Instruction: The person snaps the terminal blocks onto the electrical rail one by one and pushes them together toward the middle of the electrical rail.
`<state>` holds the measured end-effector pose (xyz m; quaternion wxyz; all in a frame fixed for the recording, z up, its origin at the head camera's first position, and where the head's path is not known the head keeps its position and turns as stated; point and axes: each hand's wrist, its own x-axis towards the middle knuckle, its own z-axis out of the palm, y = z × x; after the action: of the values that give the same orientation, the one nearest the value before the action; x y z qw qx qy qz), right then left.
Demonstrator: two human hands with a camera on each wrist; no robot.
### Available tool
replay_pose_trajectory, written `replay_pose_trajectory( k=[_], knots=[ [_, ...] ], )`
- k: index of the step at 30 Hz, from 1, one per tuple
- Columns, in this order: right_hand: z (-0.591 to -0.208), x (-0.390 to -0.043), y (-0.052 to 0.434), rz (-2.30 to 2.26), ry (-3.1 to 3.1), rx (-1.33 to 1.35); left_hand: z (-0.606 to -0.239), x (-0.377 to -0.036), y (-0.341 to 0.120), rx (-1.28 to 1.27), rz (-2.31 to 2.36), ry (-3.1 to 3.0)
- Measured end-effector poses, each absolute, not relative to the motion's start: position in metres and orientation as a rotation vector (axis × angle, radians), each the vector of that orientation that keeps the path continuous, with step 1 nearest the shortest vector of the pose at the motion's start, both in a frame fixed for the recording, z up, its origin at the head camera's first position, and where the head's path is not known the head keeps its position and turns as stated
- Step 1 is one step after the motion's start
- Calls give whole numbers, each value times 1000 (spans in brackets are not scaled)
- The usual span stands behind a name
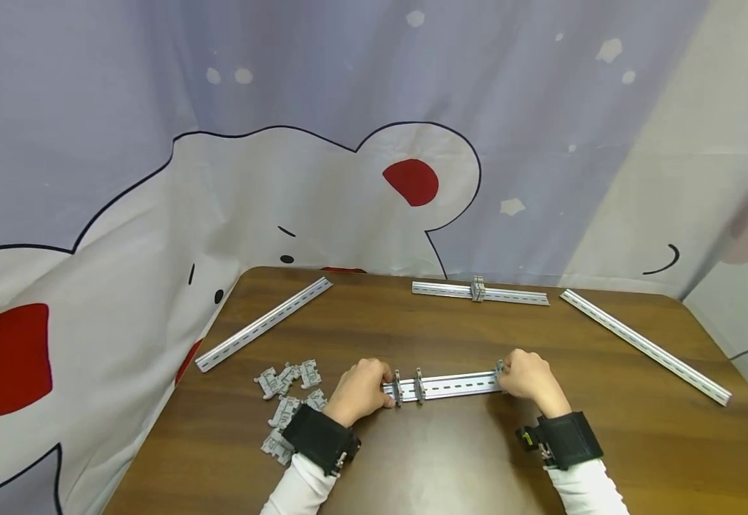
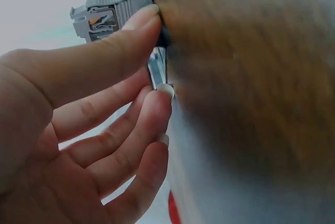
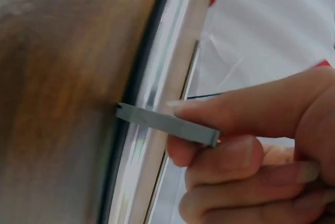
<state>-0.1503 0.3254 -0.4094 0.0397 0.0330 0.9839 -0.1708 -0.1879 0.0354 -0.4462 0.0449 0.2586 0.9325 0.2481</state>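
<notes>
A slotted metal DIN rail (image 1: 458,386) lies crosswise on the table in front of me. My left hand (image 1: 362,390) grips its left end, with the thumb (image 2: 141,22) along one edge beside the clipped-on blocks. Two grey terminal blocks (image 1: 420,386) stand upright on the rail just right of that hand, close to each other. Near the right end, my right hand (image 1: 527,375) pinches another thin grey terminal block (image 3: 167,124) between thumb and index finger. This block sits across the rail (image 3: 157,77), and its outer end is partly covered by the fingertips.
Several loose grey terminal blocks (image 1: 284,411) lie left of my left hand on the wooden table (image 1: 438,458). One bare rail (image 1: 264,325) lies at the left, another (image 1: 644,347) at the right. A back rail (image 1: 515,296) carries grey blocks (image 1: 478,289). A printed curtain (image 1: 322,193) hangs behind.
</notes>
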Motion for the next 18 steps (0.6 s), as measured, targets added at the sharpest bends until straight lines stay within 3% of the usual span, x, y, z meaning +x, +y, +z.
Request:
replay_pose_trajectory(
  k=[18],
  knots=[
    [-409, -151, 288, -551, 3079, 28, -447, -193, 32, 750, 873, 2818]
  ],
)
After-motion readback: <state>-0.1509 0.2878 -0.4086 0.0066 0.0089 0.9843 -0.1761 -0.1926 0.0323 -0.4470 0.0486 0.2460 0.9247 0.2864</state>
